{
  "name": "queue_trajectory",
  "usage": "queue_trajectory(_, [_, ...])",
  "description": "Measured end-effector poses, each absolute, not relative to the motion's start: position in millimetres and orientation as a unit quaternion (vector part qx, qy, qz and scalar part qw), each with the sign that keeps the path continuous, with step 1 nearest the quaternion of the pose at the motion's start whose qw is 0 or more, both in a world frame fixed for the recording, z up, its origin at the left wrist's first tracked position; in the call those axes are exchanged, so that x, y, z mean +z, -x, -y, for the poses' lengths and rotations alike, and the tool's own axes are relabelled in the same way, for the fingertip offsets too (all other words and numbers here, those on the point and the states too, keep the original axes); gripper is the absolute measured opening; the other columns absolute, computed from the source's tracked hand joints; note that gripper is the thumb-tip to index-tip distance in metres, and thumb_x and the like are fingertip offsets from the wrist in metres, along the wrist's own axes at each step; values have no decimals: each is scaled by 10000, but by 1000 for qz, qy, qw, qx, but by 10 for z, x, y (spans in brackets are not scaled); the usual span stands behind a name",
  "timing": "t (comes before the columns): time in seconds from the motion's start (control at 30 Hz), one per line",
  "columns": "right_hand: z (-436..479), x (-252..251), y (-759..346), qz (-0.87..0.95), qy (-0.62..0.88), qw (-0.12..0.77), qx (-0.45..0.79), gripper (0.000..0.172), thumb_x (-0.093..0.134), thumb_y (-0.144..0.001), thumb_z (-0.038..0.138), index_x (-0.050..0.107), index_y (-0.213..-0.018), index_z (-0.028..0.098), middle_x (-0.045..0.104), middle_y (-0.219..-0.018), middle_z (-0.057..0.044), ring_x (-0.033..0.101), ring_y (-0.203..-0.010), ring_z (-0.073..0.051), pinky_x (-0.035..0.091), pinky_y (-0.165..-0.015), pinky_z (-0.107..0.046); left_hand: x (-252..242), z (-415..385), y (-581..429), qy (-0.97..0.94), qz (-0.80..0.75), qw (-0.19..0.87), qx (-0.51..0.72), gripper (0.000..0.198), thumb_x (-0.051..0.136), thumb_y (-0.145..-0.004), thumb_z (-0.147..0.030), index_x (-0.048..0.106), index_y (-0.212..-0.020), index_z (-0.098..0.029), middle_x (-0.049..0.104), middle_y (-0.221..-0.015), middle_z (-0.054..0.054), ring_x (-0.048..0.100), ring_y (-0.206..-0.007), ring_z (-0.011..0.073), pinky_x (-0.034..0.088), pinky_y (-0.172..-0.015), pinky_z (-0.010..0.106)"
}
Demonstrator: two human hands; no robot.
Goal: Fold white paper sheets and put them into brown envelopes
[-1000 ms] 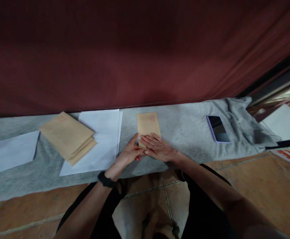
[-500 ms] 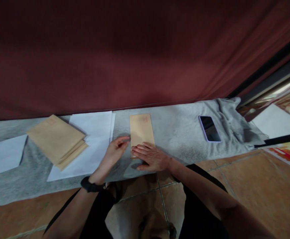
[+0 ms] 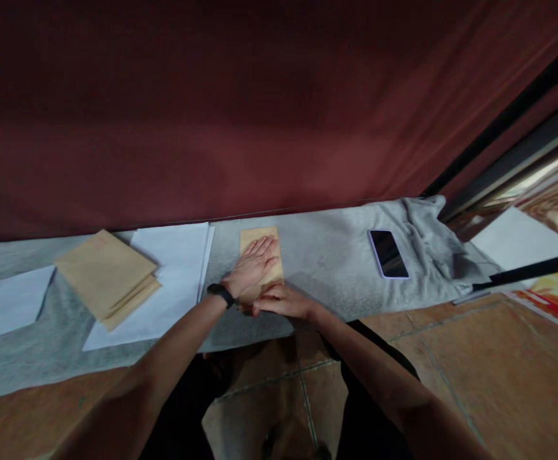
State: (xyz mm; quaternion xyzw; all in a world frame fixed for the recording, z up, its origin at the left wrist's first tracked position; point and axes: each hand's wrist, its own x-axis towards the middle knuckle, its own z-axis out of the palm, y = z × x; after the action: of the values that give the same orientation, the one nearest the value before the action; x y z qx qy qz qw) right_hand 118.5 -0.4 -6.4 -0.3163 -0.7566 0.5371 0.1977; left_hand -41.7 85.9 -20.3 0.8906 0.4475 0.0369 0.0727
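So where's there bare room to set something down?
The broadest bare stretch of grey cloth lies between the single envelope and the phone. A narrow strip shows between that envelope and the white sheets. Crowded: that envelope, left grip on top and right grip at its near edge; the envelope pile overlapping the sheets.

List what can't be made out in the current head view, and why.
All in the head view:
Middle of the flat brown paper envelope: hidden by the bare left hand.
Its near right corner: behind the bare right hand, whose grip is unclear.
Wording of the faint red print on the brown paper envelope stack: too small.
Left end of the far-left white paper sheet: cut off by the picture edge.
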Motion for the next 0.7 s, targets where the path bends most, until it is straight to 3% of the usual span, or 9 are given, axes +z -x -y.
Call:
queue_trajectory(0.27, [-34,-79,-1199,743,309,193,561,355,588,-1038,414,818,-877,197,725,-795,6,652,-797,-138,468,-780,-230,-244,-1191,229,-888,-455,52,32,668,225,-1079,-461,306,-1643,-111,266,-1730,108,221,-1611,220,153,-1328,409])
queue_trajectory(0.57, [-23,12,-1247,699,306,186,619,370,574,-1032,410,806,-842,194,787,-899,-16,689,-907,-164,509,-939,-289,-309,-764,360,-909,-408,79,36,640,231,-1085,-427,266,-1656,-142,253,-1736,101,173,-1622,206,141,-1328,424])
queue_trajectory(0.7, [-17,19,-1297,684,292,182,644,419,557,-1025,473,800,-818,202,790,-863,-23,697,-870,-169,540,-932,-310,-261,-539,462,-915,-387,113,10,696,343,-1050,-409,208,-1665,-112,191,-1748,136,128,-1630,225,133,-1320,424])
